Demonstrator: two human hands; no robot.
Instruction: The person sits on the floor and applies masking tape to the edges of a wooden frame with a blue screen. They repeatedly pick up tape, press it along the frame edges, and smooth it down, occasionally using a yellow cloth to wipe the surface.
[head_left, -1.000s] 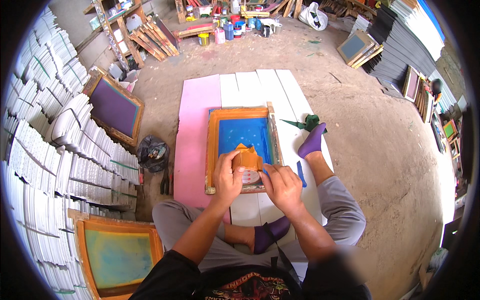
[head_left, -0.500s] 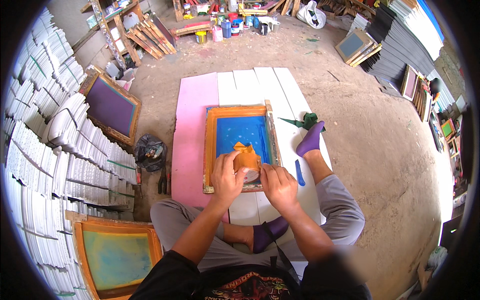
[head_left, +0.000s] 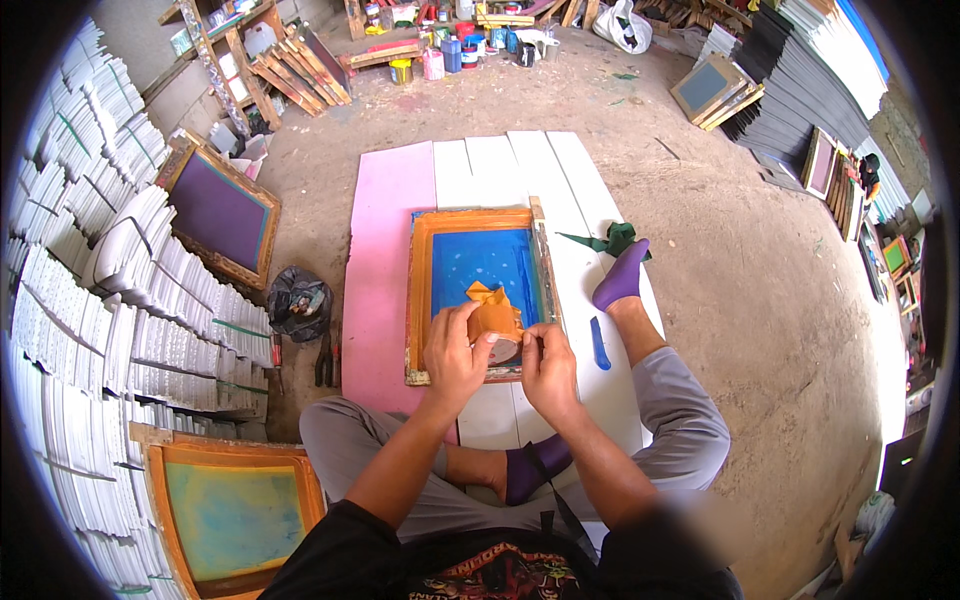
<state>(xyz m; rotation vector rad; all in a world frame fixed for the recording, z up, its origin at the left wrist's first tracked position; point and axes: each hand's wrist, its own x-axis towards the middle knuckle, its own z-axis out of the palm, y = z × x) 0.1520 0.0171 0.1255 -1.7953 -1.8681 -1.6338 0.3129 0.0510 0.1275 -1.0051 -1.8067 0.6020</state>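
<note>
My left hand [head_left: 457, 352] is closed around a roll of brown packing tape [head_left: 494, 319]. A crumpled piece of orange-brown tape sticks up at the roll's far side. My right hand [head_left: 549, 368] pinches at the right edge of the roll, seemingly on the tape's end; the fingertips partly hide it. Below both hands lies a wooden screen-printing frame [head_left: 417, 290] with a blue mesh [head_left: 478, 252]. Its near part is covered by my hands and the roll.
White and pink boards [head_left: 384, 240] lie under the frame. To its right are a blue strip-like tool [head_left: 600, 344] and a green cloth [head_left: 615, 238]. A black bag [head_left: 299, 303], a purple-mesh frame [head_left: 222, 215] and white stacks [head_left: 150, 340] stand left. Paint containers [head_left: 454, 56] line the back.
My right hand has shifted slightly left and turned more upright, its fingertips still at the roll's edge. My left hand and the tape roll stay nearly in place.
</note>
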